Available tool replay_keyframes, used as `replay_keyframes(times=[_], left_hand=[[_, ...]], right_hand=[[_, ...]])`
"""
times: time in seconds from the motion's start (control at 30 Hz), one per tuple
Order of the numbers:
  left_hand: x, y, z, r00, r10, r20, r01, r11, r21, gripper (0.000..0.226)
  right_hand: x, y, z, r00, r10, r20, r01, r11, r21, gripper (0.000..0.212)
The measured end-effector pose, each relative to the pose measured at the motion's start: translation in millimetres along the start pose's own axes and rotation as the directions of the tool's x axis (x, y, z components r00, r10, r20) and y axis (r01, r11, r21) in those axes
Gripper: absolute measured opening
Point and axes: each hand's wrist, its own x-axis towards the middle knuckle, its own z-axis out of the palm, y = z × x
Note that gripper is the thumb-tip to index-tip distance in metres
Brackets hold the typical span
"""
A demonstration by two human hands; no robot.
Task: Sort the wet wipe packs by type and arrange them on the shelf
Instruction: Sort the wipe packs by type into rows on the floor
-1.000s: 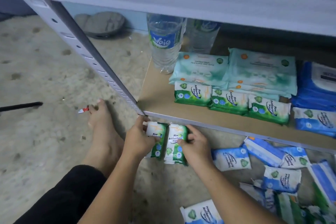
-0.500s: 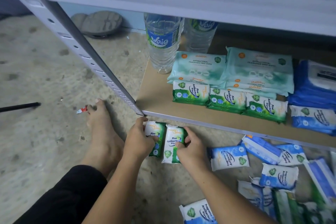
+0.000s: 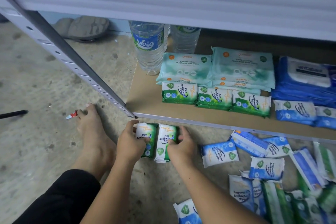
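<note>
While your left hand (image 3: 130,143) and right hand (image 3: 181,148) are each gripping one green pack (image 3: 166,139), you are probably needing to lift both onto the shelf (image 3: 145,100), beside the green row (image 3: 214,99).

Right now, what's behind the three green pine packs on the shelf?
Two stacks of teal fragrance-free packs sit directly behind the green pine packs, with two water bottles further back left. The stacks' lower packs are mostly covered.
</note>
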Motion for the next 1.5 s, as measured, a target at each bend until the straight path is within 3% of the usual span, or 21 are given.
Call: replay_keyframes(times=[0.17, 0.27, 0.43, 0.5, 0.6, 0.7, 0.8, 0.93, 1.07, 1.23, 1.5], left_hand=[[4, -3, 3, 1.000, -0.014, -0.004, 0.014, 1.000, 0.007, 0.071], [-1, 1, 6, 1.000, -0.015, -0.020, 0.016, 0.999, 0.048, 0.080], [-40, 20, 11, 0.980, -0.018, -0.199, 0.065, 0.971, 0.231, 0.080], [-72, 33, 14, 0.981, -0.023, -0.194, 0.070, 0.968, 0.239, 0.079], [-123, 50, 25, 0.994, -0.027, -0.106, 0.055, 0.962, 0.267, 0.072], [-173, 60, 40, 0.998, 0.016, 0.067, -0.032, 0.968, 0.248, 0.068], [-221, 72, 58, 0.967, 0.027, 0.252, -0.066, 0.987, 0.148, 0.061], [-272, 90, 79, 0.916, 0.041, 0.399, -0.106, 0.984, 0.143, 0.050], [-299, 96, 100, 0.890, 0.002, 0.455, -0.090, 0.981, 0.171, 0.054], [-310, 106, 131, 0.869, -0.020, 0.495, -0.103, 0.970, 0.221, 0.058], [-301, 121, 181, 0.838, -0.061, 0.542, -0.133, 0.941, 0.310, 0.058]], right_hand=[[-1, 4, -4, 0.999, -0.031, 0.017, 0.031, 0.999, -0.011, 0.055], [-11, 8, -23, 0.999, -0.045, 0.014, 0.044, 0.999, 0.013, 0.064], [-39, 39, -104, 0.991, -0.134, 0.019, 0.136, 0.984, -0.115, 0.051], [-54, 58, -151, 0.992, -0.122, 0.031, 0.125, 0.978, -0.165, 0.047], [-81, 84, -225, 0.997, -0.075, 0.032, 0.080, 0.970, -0.231, 0.045], [-112, 110, -285, 1.000, -0.012, -0.007, 0.010, 0.968, -0.249, 0.046], [-133, 136, -328, 0.997, 0.033, -0.075, -0.049, 0.971, -0.233, 0.047], [-144, 162, -367, 0.985, 0.072, -0.157, -0.104, 0.974, -0.200, 0.048], [-146, 180, -395, 0.978, 0.090, -0.186, -0.117, 0.983, -0.138, 0.050], [-124, 217, -414, 0.968, 0.118, -0.224, -0.140, 0.986, -0.087, 0.013], [-94, 230, -408, 0.976, 0.168, -0.137, -0.182, 0.978, -0.099, 0.039]])
